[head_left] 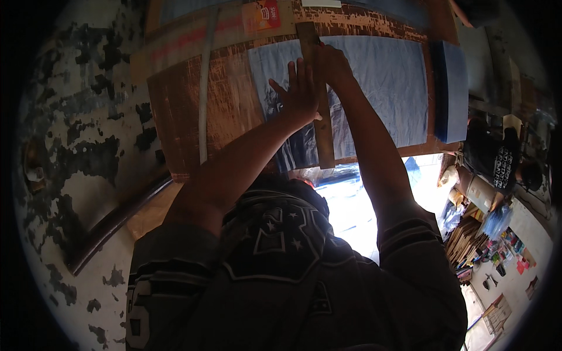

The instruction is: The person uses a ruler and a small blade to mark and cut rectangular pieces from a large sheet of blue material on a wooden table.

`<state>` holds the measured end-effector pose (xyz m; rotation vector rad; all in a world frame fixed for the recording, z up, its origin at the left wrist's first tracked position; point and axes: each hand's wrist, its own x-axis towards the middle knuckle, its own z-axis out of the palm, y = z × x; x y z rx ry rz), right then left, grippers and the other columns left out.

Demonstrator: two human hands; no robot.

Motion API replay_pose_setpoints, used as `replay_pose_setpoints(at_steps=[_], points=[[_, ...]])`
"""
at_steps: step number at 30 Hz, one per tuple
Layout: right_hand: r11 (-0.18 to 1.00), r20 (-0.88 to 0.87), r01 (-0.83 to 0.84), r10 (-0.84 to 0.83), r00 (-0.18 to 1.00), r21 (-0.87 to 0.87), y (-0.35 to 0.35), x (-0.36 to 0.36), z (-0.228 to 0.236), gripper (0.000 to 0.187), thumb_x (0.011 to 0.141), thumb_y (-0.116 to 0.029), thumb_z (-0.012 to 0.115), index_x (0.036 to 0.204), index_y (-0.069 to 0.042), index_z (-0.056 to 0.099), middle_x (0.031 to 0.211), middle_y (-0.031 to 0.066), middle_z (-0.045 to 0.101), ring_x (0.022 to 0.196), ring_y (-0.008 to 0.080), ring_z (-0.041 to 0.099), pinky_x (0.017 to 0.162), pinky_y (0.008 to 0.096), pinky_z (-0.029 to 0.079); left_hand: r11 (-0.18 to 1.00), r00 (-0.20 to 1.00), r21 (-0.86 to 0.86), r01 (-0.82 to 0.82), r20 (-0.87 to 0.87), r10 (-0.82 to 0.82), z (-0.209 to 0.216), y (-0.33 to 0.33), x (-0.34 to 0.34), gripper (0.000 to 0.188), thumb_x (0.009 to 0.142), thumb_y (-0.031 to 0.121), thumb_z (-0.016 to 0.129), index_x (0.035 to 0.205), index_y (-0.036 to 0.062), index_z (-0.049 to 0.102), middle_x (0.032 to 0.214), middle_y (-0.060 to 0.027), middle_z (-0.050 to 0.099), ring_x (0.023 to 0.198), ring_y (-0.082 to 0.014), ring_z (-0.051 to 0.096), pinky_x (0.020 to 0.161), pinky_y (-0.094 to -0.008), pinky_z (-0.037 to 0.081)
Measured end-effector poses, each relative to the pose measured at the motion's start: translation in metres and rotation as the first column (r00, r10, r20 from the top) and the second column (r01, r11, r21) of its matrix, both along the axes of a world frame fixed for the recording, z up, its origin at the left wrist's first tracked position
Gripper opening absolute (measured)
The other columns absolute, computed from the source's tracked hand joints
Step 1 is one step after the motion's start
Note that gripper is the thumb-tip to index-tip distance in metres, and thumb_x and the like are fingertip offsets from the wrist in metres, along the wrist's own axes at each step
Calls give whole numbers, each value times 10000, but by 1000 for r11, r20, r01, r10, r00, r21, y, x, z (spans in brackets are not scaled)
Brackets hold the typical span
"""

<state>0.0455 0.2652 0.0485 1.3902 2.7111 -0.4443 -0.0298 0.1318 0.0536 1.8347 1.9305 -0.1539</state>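
Observation:
A long wooden straightedge (325, 143) lies lengthwise across a bluish clear plastic sheet (383, 88) on a worn brown work table (175, 117). My left hand (300, 96) presses on the sheet and the left side of the straightedge, its fingers spread apart. Close to the far end of the straightedge, along its right side, is my right hand (335, 63), with the fingers closed. Whatever those fingers hold is too dark and hidden to make out.
A stack of blue sheets (449, 90) sits at the table's right edge. A pale rod (206, 82) runs across the left part. Cardboard with a red printed patch (261, 14) is at the far side. Another person (497, 152) is at the right, near piled cardboard (465, 237).

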Motion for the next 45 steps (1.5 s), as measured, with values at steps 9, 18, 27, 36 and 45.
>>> replay_pose_setpoints(at_steps=[9, 18, 27, 36, 45], points=[[949, 40, 163, -158, 987, -269, -195, 111, 10, 243, 1009, -203, 535, 1196, -56, 585, 1040, 186, 666, 912, 373, 731, 701, 454, 616, 988, 999, -150, -29, -43, 22, 7, 7, -9, 1411, 730, 598, 843, 1594, -86, -39, 1663, -327, -152, 1537, -521, -131, 991, -923, 156], [830, 295, 327, -206, 933, -452, -375, 274, 45, 252, 1069, -169, 501, 1132, 7, 670, 971, 251, 676, 866, 407, 720, 758, 490, 589, 980, 999, -200, -18, -52, 7, 13, 12, -5, 1428, 749, 594, 832, 1594, -46, -125, 1660, -319, -167, 1536, -519, -129, 1009, -917, 177], [995, -87, 92, -89, 992, 38, -99, 85, 56, 189, 1038, -148, 516, 1133, -37, 635, 1012, 160, 642, 808, 301, 730, 715, 415, 610, 992, 998, -124, -21, -55, 15, 14, 14, -2, 1449, 669, 582, 899, 1614, -39, -7, 1670, -332, -71, 1548, -519, -48, 1005, -914, 192], [997, 100, -75, 75, 992, -4, 18, -2, -1, 315, 883, -246, 723, 1097, -21, 671, 1079, 203, 702, 988, 347, 726, 831, 438, 609, 993, 999, -113, -38, 5, 38, 7, 10, -4, 1408, 700, 538, 900, 1613, -37, -5, 1652, -356, -100, 1529, -550, -106, 944, -946, 195], [995, -68, -95, 98, 993, 43, -1, 4, -3, 205, 894, -165, 665, 1046, -29, 647, 915, 217, 710, 845, 378, 735, 720, 453, 609, 994, 1000, -107, -18, -4, 17, 5, 10, -4, 1405, 712, 550, 889, 1607, -62, -4, 1651, -355, -111, 1521, -562, -125, 955, -941, 184]])
